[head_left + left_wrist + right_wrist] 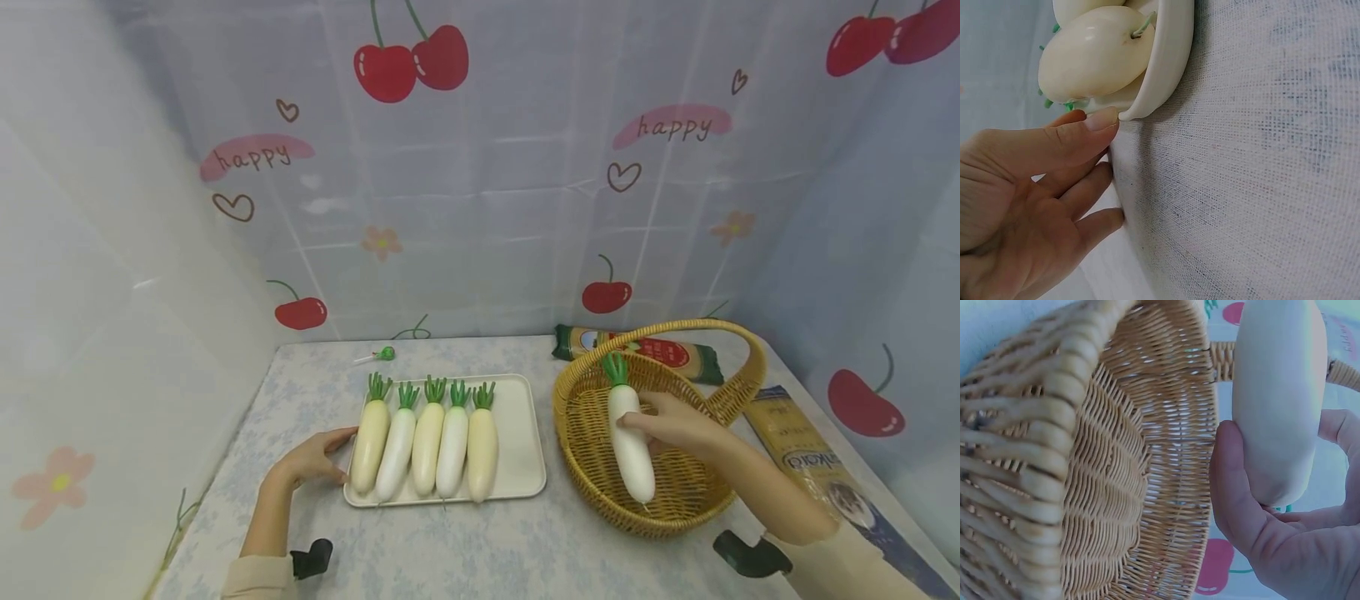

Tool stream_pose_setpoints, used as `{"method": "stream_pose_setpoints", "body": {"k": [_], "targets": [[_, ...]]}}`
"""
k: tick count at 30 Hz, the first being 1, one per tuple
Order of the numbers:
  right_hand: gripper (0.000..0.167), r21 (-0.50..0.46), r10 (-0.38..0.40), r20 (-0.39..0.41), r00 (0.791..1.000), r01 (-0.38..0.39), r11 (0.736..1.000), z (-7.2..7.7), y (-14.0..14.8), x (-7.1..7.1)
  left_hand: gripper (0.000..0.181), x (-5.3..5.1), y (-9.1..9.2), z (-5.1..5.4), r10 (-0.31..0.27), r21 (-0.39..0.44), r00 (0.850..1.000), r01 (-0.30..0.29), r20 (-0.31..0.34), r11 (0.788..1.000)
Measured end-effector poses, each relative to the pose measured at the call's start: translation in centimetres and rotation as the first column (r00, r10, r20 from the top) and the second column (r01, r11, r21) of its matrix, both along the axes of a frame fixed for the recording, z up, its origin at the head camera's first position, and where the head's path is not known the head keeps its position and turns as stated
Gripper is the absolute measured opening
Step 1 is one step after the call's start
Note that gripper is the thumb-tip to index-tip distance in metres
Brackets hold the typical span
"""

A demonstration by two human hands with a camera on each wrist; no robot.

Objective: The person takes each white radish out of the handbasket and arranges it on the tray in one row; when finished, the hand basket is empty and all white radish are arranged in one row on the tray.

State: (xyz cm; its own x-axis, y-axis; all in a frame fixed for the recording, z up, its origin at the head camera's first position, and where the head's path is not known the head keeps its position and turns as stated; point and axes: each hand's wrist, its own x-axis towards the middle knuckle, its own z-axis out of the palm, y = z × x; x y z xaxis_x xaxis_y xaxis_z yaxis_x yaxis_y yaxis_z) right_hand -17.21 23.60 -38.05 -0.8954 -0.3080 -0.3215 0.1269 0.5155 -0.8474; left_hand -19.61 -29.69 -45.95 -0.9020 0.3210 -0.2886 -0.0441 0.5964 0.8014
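My right hand [667,425] grips a white radish [630,450] by its middle, above the wicker basket [570,467]. The radish has green leaf stubs at its top and tilts slightly. In the right wrist view, the thumb and fingers clasp the radish [1280,394] on both sides, with the basket [1110,481] beside it. At the left edge of the white tray [517,450], my left hand [311,458] rests with fingers spread. Its thumb touches the tray rim [1163,69] in the left wrist view, close to a radish [1094,56]. Several radishes [427,450] lie side by side on the tray.
A green-and-red packet [675,354] lies behind the basket, whose handle arches over its back. Another yellow-and-blue packet [817,467] lies to the right of it. A small green-topped lollipop-like item [386,353] sits behind the tray. A cherry-patterned curtain [480,208] encloses the table.
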Motion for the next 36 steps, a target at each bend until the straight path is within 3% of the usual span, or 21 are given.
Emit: {"method": "stream_pose_setpoints", "body": {"k": [17, 36], "targets": [[0.078, -0.079, 0.039, -0.022, 0.999, -0.041, 0.996, 0.7, 0.8, 4.3, 0.089, 0.1, 0.1, -0.1, 0.01, -0.001, 1.0, -0.01, -0.002, 1.0], [0.073, -0.244, 0.156, -0.001, 0.988, -0.151, 0.958, 0.6, 0.4, 7.6, 0.089, 0.0, -0.2, -0.4, 0.01, 0.015, 1.0, -0.01, -0.008, 1.0]]}}
